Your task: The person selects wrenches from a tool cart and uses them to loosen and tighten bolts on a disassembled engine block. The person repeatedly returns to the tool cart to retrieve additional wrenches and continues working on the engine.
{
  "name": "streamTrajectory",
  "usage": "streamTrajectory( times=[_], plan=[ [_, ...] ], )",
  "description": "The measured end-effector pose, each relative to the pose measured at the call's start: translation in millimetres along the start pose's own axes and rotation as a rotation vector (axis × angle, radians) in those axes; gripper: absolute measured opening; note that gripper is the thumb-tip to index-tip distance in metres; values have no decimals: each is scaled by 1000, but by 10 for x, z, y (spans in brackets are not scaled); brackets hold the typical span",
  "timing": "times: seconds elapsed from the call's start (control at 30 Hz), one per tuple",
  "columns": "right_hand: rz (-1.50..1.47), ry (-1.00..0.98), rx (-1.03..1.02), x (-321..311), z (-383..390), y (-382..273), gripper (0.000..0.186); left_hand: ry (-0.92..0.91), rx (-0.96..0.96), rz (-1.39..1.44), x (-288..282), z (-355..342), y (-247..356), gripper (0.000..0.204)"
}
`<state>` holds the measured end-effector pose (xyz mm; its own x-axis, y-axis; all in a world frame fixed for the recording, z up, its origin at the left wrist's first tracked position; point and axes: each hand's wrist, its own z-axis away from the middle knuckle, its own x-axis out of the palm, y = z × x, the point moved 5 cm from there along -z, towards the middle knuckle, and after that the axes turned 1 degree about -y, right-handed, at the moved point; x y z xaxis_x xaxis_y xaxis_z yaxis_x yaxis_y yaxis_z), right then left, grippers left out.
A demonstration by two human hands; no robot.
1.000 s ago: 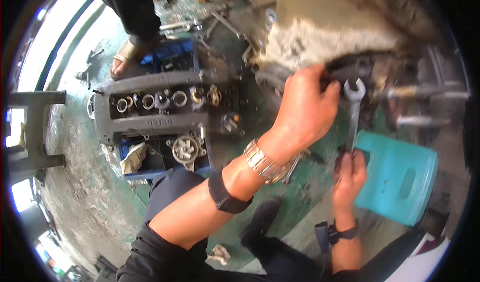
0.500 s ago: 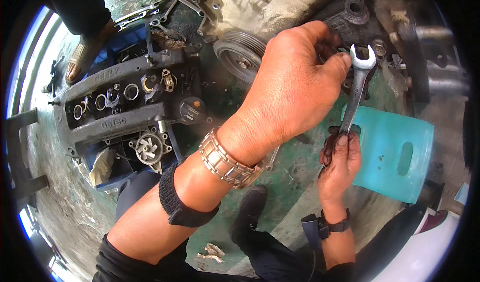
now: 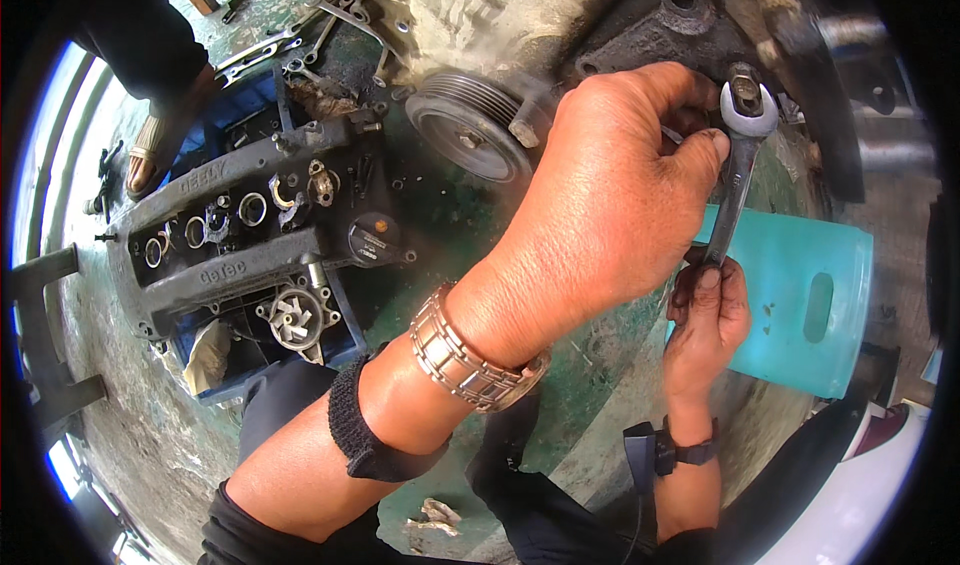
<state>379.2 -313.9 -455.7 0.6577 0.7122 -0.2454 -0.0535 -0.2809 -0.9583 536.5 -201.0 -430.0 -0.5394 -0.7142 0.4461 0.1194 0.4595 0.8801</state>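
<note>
My right hand (image 3: 708, 320) clamped its grip on the wrench (image 3: 738, 187), open end at the bolt (image 3: 744, 87); left hand (image 3: 625, 180) left of the bolt, fingertips partly hidden, couldn't tell its grip. Square seating seemed best.

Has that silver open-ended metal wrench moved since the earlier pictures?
Yes, rightward: the silver open-ended metal wrench had its open end left of the brownish metal bolt head half a second ago; now they overlap in view.
</note>
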Motion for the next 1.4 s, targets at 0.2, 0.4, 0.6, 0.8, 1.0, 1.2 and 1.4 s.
streamTrajectory(
  times=[0.2, 0.4, 0.6, 0.8, 1.0, 1.2, 1.4],
  plan=[
    [164, -21, -2, -262, -223, -140, 24, -11, 1, -15, -6, -13, 33, 14],
    [299, -75, 4, -499, -433, -337, 25, -26, -14, -21, -12, -15, 46, 14],
    [222, -63, 26, -355, -389, -190, 23, -31, -26, -4, -16, -23, 47, 14],
    [76, -121, 51, -74, -334, -27, 24, -20, -16, -13, -43, -31, 70, 14],
    [91, -100, 76, -92, -304, 35, 23, -36, -37, 53, -47, -37, 55, 13],
    [238, -147, 13, -254, -170, 346, 34, -69, 19, -101, -42, 23, 128, 13],
    [-133, -257, 193, 3, -43, 950, 26, 59, -11, -165, -201, 32, 130, 10]
  ],
)
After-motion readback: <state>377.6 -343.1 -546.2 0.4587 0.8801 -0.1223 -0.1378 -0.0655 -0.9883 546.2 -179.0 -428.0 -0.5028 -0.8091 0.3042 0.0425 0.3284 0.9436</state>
